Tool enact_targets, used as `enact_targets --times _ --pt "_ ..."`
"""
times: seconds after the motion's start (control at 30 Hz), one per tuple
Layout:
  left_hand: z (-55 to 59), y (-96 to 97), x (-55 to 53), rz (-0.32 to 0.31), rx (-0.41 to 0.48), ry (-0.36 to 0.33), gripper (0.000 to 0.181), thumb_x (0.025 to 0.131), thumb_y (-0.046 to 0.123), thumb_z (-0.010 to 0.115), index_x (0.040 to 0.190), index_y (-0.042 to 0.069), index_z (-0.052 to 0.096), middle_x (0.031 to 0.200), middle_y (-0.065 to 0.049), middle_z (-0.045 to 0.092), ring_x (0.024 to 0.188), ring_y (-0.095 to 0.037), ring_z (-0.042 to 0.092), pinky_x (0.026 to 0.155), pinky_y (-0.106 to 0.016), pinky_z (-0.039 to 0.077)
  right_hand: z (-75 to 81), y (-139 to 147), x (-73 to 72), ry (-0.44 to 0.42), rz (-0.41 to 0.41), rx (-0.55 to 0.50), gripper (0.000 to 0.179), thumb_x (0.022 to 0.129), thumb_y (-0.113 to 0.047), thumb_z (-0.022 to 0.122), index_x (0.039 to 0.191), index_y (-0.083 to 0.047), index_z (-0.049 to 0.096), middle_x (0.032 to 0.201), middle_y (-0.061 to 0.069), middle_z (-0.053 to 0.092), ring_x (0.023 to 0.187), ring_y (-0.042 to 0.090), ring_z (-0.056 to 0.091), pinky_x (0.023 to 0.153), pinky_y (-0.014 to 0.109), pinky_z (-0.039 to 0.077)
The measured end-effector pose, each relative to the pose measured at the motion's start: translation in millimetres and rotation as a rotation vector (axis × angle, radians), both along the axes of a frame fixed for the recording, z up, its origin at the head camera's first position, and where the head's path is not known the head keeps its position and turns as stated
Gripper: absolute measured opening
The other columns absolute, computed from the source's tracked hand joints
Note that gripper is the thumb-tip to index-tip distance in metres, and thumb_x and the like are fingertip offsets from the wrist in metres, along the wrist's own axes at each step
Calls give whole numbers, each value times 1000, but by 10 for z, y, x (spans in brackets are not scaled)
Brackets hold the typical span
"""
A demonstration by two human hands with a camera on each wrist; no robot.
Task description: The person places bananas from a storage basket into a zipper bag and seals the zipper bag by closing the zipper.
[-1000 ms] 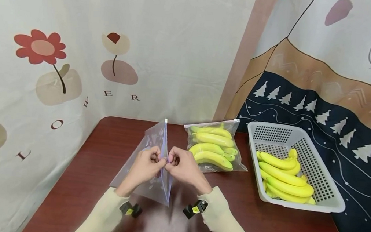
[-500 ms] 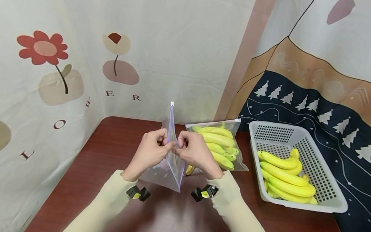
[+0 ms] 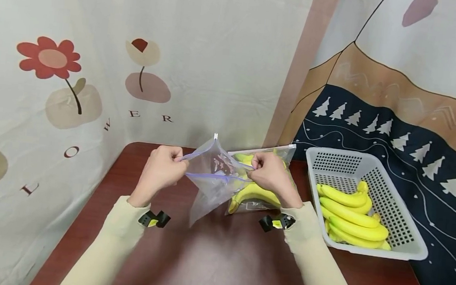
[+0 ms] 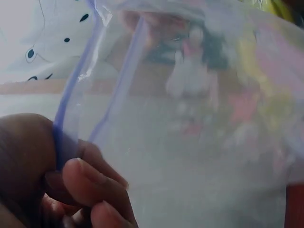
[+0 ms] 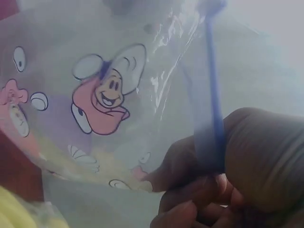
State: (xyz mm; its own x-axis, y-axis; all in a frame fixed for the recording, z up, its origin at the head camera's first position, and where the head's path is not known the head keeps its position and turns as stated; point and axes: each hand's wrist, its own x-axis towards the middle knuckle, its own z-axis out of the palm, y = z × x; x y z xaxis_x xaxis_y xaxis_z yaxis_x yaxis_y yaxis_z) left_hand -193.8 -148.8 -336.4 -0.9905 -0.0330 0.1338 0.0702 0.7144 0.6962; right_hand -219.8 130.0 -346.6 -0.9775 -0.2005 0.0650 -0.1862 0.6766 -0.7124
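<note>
A clear zip bag [image 3: 213,189] with purple edges and printed cartoon figures hangs above the table, its mouth spread apart. My left hand [image 3: 161,169] pinches one side of the mouth, thumb against curled fingers. On the opposite side my right hand [image 3: 271,173] pinches the other edge. In the left wrist view the bag's purple strip [image 4: 66,109] runs into the left fingers. The right wrist view shows a purple edge [image 5: 216,95] gripped under the right thumb. Behind the right hand lies a filled zip bag of bananas [image 3: 257,194], partly hidden.
At the right a grey perforated basket [image 3: 404,226] holds several bananas [image 3: 353,219]. Both stand on a dark red-brown table [image 3: 201,267]. A printed cloth [image 3: 211,59] rises behind the table's far edge.
My hands were together at the bag's purple edge and have moved apart, left and right. The bag has been lifted and its mouth pulled wide.
</note>
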Motion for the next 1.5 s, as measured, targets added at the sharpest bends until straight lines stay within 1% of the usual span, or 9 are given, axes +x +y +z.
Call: enact_targets --times 0.17,0.37,0.47,0.57,0.63,0.77,0.93,1.17,1.5 --pt "59 -132 -1 4 -135 -45 13 69 8 46 59 15 41 50 2 45 52 -20 48 45 -27 26 8 117 -25 -73 -2 44 11 76 -5 61 69 -13 56 66 -2 49 71 20 52 62 28 39" --pt "131 -196 62 -131 -195 -93 10 79 12 54 71 15 49 55 4 47 56 -17 50 52 -29 32 -8 153 2 -45 89 50 14 82 -12 73 75 -13 61 65 -2 51 68 18 52 63 29 41" --pt "136 -164 92 -215 -118 -69 21 89 17 64 73 14 51 56 5 45 55 -17 52 55 -29 41 -13 110 35 53 97 15 25 86 -21 78 71 -15 59 60 -4 48 63 16 49 61 30 40" --pt "128 -108 101 -264 -15 -68 33 95 20 65 68 14 46 52 6 43 53 -18 61 55 -30 48 -4 57 62 134 36 14 37 89 -31 77 64 -17 54 55 -7 40 61 15 46 59 30 37" --pt "126 -86 106 -252 17 -73 37 95 18 60 64 14 41 49 6 42 52 -22 67 53 -31 49 8 37 65 176 -23 50 41 90 -32 75 59 -19 52 54 -8 37 60 16 45 57 29 35" --pt "153 -121 116 -172 -28 -87 32 87 11 50 60 16 33 45 1 46 48 -19 68 49 -30 40 22 66 47 203 -115 100 39 85 -25 71 54 -19 49 53 -9 37 60 18 47 54 29 34" --pt "180 -187 122 -153 9 -143 25 88 13 54 66 13 41 47 0 54 50 -19 69 53 -29 46 39 119 43 118 -83 76 31 85 -23 73 61 -17 54 57 -5 45 63 19 50 56 30 37" --pt "137 -161 103 -270 226 -146 21 95 19 70 99 5 54 68 -6 68 57 -26 68 61 -35 60 48 119 60 -41 126 -47 19 86 -24 78 78 -14 64 64 -2 62 63 17 60 58 29 45" --pt "-86 -134 50 -232 328 -128 17 100 17 65 106 3 57 67 -11 64 58 -23 68 59 -38 62 8 159 33 -21 79 -79 17 91 -29 76 82 -16 71 71 0 67 67 18 63 62 30 49"
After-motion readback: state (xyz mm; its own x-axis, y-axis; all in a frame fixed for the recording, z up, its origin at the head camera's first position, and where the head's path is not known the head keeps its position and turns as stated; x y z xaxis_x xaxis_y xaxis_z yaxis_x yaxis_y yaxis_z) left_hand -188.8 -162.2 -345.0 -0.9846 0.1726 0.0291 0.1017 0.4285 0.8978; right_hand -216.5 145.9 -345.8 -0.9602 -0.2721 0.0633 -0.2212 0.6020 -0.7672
